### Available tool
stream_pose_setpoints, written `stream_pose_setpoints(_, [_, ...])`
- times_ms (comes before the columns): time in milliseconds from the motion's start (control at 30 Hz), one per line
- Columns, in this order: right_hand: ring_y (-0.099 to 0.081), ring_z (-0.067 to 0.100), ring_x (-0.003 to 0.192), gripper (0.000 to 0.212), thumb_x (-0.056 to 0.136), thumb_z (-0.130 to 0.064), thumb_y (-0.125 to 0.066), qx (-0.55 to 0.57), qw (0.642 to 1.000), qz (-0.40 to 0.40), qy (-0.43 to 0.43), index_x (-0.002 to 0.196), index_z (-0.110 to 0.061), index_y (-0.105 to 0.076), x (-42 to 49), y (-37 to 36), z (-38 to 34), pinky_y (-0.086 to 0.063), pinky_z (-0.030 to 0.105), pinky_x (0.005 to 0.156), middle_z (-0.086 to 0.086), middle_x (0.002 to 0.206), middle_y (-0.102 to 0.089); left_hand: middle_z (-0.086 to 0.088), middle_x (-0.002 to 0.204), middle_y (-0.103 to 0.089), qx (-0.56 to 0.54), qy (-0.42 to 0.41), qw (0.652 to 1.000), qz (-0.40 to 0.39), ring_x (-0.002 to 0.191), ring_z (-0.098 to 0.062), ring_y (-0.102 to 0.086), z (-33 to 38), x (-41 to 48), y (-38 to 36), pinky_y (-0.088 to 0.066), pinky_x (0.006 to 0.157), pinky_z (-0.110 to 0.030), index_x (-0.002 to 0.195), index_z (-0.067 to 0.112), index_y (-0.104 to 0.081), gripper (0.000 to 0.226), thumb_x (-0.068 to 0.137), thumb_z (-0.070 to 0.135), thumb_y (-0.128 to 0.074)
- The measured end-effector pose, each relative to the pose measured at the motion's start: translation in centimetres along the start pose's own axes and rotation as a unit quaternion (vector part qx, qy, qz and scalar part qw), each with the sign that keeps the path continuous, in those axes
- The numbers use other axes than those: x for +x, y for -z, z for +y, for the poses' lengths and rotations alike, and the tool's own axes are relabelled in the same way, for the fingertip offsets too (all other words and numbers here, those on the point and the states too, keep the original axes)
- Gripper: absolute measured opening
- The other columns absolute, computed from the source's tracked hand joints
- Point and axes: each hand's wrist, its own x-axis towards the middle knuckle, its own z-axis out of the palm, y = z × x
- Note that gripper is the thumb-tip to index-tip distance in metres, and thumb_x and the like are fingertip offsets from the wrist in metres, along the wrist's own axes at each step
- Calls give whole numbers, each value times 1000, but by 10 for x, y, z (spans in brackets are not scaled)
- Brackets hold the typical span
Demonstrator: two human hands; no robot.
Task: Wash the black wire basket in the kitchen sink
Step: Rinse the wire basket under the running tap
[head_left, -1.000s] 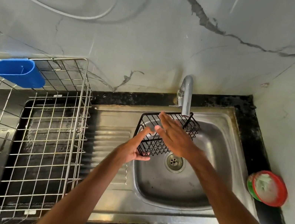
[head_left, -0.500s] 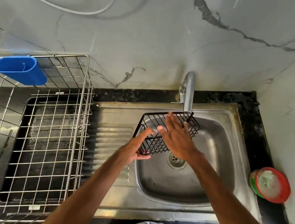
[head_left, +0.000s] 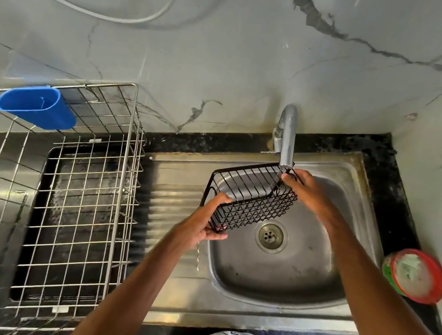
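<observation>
- While you hold it over the sink [head_left: 283,277], the black wire basket [head_left: 249,198] sits tilted above the drain [head_left: 270,235], its far corner under the tap [head_left: 287,137].
- Left hand [head_left: 201,224]: your thumb and fingers clamp the near left corner.
- Right hand [head_left: 307,195]: your fingers curl on the far right corner.
- Steel dish rack [head_left: 133,111] with blue cutlery holder [head_left: 38,106]: left of sink.
</observation>
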Motion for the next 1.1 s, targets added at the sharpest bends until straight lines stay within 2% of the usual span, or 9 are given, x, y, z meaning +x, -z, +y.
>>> stream_pose_setpoints(167, [-49, 30, 127, 73, 83, -47, -76, 127, 988, -62, -62, 143, -18, -49, 5, 12, -9, -50, 54, 98, 8, 135, -54, -28, 144, -46, -36, 13, 999, 2, 124, -45, -59, -2, 5, 9, -62, 93, -50, 107, 28, -65, 29, 86, 43, -79])
stream_pose_setpoints(300, [-50, 37, 121, 63, 81, -40, -80, 167, 979, -86, -75, 132, -12, -57, 8, 18, -15, -50, 62, 99, 9, 124, -59, -30, 137, -59, -76, 16, 997, -6, 121, -44, -64, -10, 13, 18, -60, 96, -55, 128, 15, -61, 78, 63, 43, -92])
stream_pose_setpoints(367, [-55, 37, 120, 75, 66, -43, -89, 144, 983, -89, -69, 128, -13, -58, 12, 22, -18, -55, 59, 92, 13, 130, -61, -31, 133, -63, -95, 12, 995, -1, 122, -44, -65, -13, 15, 21, -59, 98, -56, 134, 6, -58, 84, 64, 40, -91])
stream_pose_setpoints(567, [-65, 30, 107, 79, 70, -17, -91, 15, 999, -36, -33, 137, -14, -48, 3, 27, -37, -62, 47, 79, 15, 123, -60, -26, 129, -65, -136, 15, 990, 15, 123, -40, -61, -9, 23, 26, -47, 113, -53, 133, -3, -55, 85, 65, 44, -79])
stream_pose_setpoints(733, [-69, 25, 97, 90, 67, -26, -92, -76, 996, 40, 3, 144, -9, -48, -6, 28, -43, -64, 37, 65, 14, 122, -64, -30, 147, -48, -144, 15, 988, 43, 131, -43, -52, 4, 26, 22, -50, 104, -51, 152, -1, -38, 123, 50, 46, -90])
stream_pose_setpoints(800, [-68, 23, 98, 93, 67, -32, -92, -98, 992, 74, 8, 145, -8, -48, -10, 27, -47, -64, 34, 65, 14, 127, -63, -31, 150, -43, -104, -4, 992, 75, 133, -44, -50, 10, 25, 17, -51, 104, -50, 152, 5, -40, 106, 66, 46, -87])
stream_pose_setpoints(933, [-67, 25, 109, 100, 61, -52, -90, -146, 983, 113, 17, 143, -9, -52, -18, 24, -54, -60, 40, 88, 14, 133, -64, -25, 128, -59, 15, -49, 991, 122, 114, -33, -59, 28, 23, 21, -53, 95, -41, 130, 3, -59, 33, 104, 24, -60])
stream_pose_setpoints(1033, [-69, 26, 107, 104, 60, -57, -88, -165, 979, 122, 23, 144, -9, -50, -24, 22, -58, -60, 46, 89, 14, 128, -67, -22, 117, -67, 44, -75, 986, 142, 100, -26, -64, 30, 27, 31, -55, 86, -37, 119, 2, -67, 21, 105, 13, -55])
stream_pose_setpoints(1100, [-67, 27, 109, 102, 62, -54, -89, -178, 974, 136, 29, 144, -9, -50, -31, 21, -63, -59, 45, 90, 14, 129, -67, -14, 98, -68, 101, -138, 960, 222, 89, -25, -64, 27, 27, 27, -55, 79, -37, 110, 2, -67, 15, 102, 9, -57])
